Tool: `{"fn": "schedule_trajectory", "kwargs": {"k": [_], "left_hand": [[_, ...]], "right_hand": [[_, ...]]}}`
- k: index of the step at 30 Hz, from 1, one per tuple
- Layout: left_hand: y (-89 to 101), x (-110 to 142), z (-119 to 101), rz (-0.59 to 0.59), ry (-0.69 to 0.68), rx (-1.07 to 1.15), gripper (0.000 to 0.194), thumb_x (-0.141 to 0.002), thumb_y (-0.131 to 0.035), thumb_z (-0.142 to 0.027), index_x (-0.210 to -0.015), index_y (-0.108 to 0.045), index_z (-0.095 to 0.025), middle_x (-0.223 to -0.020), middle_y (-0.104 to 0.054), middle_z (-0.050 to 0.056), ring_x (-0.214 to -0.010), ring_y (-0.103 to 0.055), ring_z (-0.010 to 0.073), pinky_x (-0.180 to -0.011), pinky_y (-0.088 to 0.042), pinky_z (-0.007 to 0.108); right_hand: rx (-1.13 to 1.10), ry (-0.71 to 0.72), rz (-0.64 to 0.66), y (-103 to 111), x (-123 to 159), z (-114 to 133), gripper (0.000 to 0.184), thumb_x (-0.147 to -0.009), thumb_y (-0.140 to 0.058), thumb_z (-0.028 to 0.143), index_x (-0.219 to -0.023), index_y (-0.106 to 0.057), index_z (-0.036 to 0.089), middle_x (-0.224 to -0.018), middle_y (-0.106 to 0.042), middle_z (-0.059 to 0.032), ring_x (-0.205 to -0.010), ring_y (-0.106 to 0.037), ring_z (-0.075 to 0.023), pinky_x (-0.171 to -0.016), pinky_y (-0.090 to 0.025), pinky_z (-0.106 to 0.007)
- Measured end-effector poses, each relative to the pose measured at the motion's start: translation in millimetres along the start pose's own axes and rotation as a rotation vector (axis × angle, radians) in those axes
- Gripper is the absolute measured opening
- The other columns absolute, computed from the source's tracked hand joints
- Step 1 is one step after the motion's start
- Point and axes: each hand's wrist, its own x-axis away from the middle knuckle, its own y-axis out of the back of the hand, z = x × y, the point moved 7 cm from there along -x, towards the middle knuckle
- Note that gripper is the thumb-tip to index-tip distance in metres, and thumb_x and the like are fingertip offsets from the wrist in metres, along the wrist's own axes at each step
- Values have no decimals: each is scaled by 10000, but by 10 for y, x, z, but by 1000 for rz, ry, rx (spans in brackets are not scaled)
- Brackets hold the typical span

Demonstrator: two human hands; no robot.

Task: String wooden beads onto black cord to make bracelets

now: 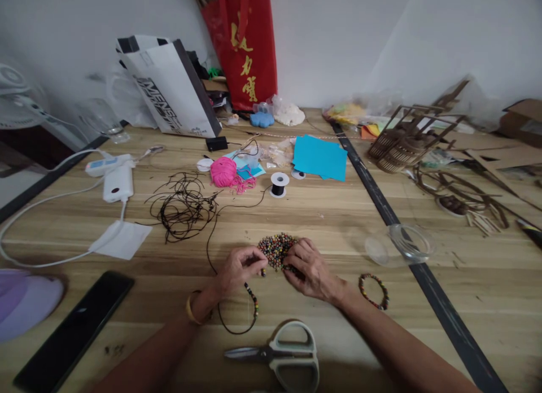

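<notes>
My left hand (241, 269) pinches a thin black cord (226, 327) between thumb and fingertips. A short row of small coloured beads (254, 300) is strung on this cord and curves below the hand. Just right of the left fingertips lies a heap of loose multicoloured beads (276, 250). My right hand (311, 270) rests at the heap's right side, its fingers bent and drawn together against the beads; what lies between them is hidden. Out to the right of the right wrist is a bead bracelet (373, 291) in a loop.
Scissors (282, 353) lie nearest me. A black thread spool (278, 185), tangled dark cord (182, 206), pink yarn (224, 171) and blue sheets (319, 157) lie farther back. A phone (76, 331) is at left, a clear round container (410, 243) at right.
</notes>
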Motion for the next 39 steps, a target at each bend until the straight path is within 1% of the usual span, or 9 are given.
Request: {"fn": "schedule_trajectory", "kwargs": {"k": [6,9,12,17,21,24,26,31,39], "left_hand": [[-43,10,64,40,45,68,234,-786,-649,-337,-760,-616,-107,-674,-665,43,-564,-605,111,-568,-490,222],[-56,11,86,52,52,105,235,-789,-650,-338,-777,-612,-107,-717,-687,57,-567,-610,107,-574,-497,225],[-57,7,97,52,66,140,254,-776,-668,-353,-780,-606,-106,-720,-696,63,-560,-608,106,-569,-496,227],[-64,-4,87,64,103,202,313,-745,-699,-403,-775,-599,-108,-701,-696,59,-560,-602,106,-569,-493,226],[-73,-6,94,77,140,237,336,-716,-722,-417,-772,-592,-112,-687,-686,48,-567,-604,109,-580,-499,230],[-56,-9,91,66,113,197,292,-733,-710,-384,-768,-605,-114,-682,-672,38,-600,-602,113,-614,-498,234],[-40,-12,73,56,65,127,246,-753,-689,-350,-762,-623,-113,-677,-658,36,-624,-591,115,-630,-486,230],[-41,-4,34,50,-22,-61,145,-764,-651,-265,-753,-647,-121,-703,-636,33,-645,-549,113,-595,-437,202],[-106,17,18,64,-30,-105,130,-749,-639,-249,-730,-654,-121,-662,-619,26,-631,-538,116,-596,-418,209]], "right_hand": [[13,-6,21,-16,-6,3,80,-868,-523,183,-874,-603,186,-812,-548,-58,-822,-464,-209,-852,-408,-425],[19,-3,21,-18,-6,4,88,-876,-512,182,-866,-599,186,-825,-551,-60,-822,-460,-209,-852,-411,-426],[14,1,5,-8,-8,2,75,-878,-521,181,-865,-594,181,-833,-562,-63,-821,-465,-207,-855,-416,-429],[-63,-5,-74,52,-9,15,82,-888,-518,169,-914,-589,201,-878,-600,-65,-843,-512,-203,-851,-432,-423],[-185,-41,-183,98,6,45,105,-881,-544,154,-968,-573,203,-869,-635,-64,-850,-567,-196,-803,-464,-379],[-283,-104,-253,97,10,58,81,-889,-536,156,-948,-577,193,-825,-645,-60,-782,-591,-178,-733,-486,-332],[-340,-143,-271,73,6,64,63,-898,-530,173,-917,-588,187,-802,-647,-60,-747,-600,-168,-697,-496,-308],[-430,-159,-239,-6,0,83,76,-906,-538,188,-911,-613,180,-800,-660,-64,-748,-611,-163,-689,-511,-297],[-454,-161,-222,-48,26,53,81,-909,-549,195,-935,-625,180,-815,-667,-66,-762,-617,-167,-698,-514,-303]]}}
